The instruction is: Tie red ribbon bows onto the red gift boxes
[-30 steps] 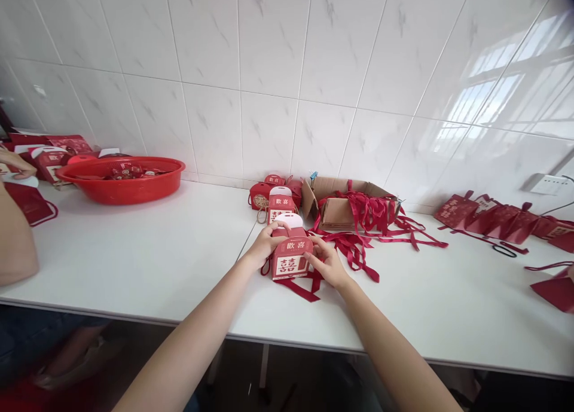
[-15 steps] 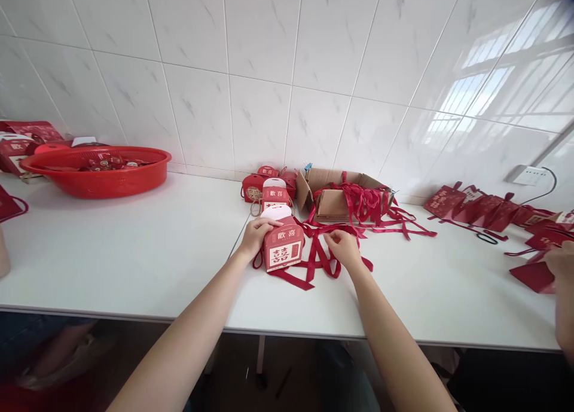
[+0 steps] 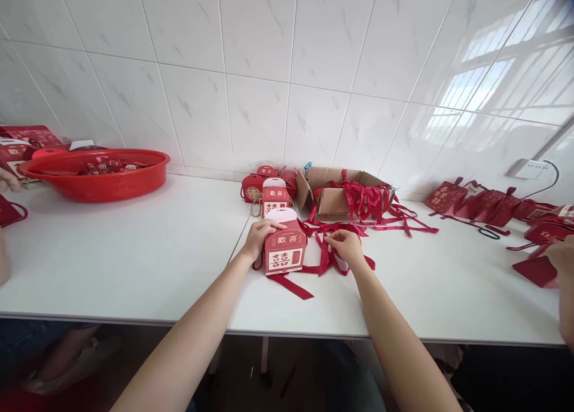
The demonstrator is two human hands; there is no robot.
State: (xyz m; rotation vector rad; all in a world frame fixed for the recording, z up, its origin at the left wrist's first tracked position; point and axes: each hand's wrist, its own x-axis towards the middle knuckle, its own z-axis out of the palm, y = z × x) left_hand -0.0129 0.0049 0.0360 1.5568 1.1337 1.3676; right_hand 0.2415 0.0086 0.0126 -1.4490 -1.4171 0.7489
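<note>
My left hand (image 3: 260,238) grips the upper left of a red and white paper gift box (image 3: 286,258), which stands on the white table with its top flaps up. Just right of the box, my right hand (image 3: 346,247) pinches a length of dark red ribbon (image 3: 323,258) between thumb and fingers. Loops of ribbon lie around the box, and one cut end reaches toward the front of the table. Behind the held box stand several more red gift boxes (image 3: 275,194).
A cardboard box (image 3: 333,204) full of red ribbon stands against the tiled wall. At left is a red plastic basin (image 3: 112,185) of small wrapped items. Folded red boxes (image 3: 443,197), scissors (image 3: 488,234) and a co-worker's hand (image 3: 562,259) are at right. Another hand (image 3: 8,180) shows at far left.
The gift box has turned slightly to face me more. Ribbon between it and my right hand has shifted, and the loose end points further forward. A person's hand has come in at far left.
</note>
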